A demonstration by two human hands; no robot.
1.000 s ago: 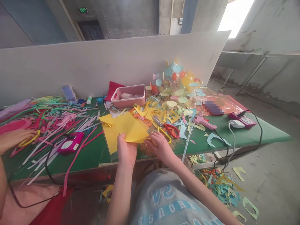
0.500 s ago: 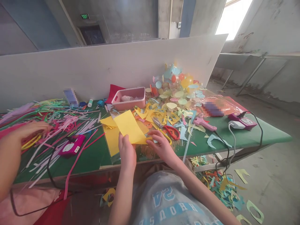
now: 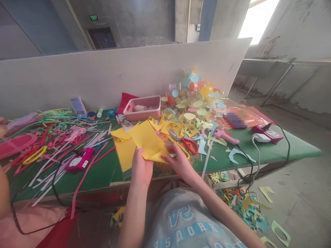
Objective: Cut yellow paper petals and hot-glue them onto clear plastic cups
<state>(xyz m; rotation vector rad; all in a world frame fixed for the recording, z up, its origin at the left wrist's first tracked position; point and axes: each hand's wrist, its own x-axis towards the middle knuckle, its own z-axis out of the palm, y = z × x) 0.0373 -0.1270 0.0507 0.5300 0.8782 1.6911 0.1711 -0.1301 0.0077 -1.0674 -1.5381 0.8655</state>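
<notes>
A folded yellow sheet of paper (image 3: 147, 139) is held just above the near edge of the green table (image 3: 100, 172). My left hand (image 3: 141, 168) grips its lower left edge with closed fingers. My right hand (image 3: 178, 160) pinches its lower right corner. More yellow sheets (image 3: 125, 153) lie flat under and left of it. Red and yellow scissors (image 3: 187, 144) lie just right of my right hand.
A pink tray (image 3: 143, 107) stands at the back. Coloured paper discs (image 3: 196, 100) and yellow scraps pile up at the right, paper strips (image 3: 57, 134) at the left. Pink glue guns (image 3: 77, 160) (image 3: 224, 135) with cables lie on the table. Another person's arm (image 3: 3, 193) is at far left.
The yellow sheet has turned and tilted in my hands, its free end now pointing up left. The other person's hand has drawn back from the strips at the left.
</notes>
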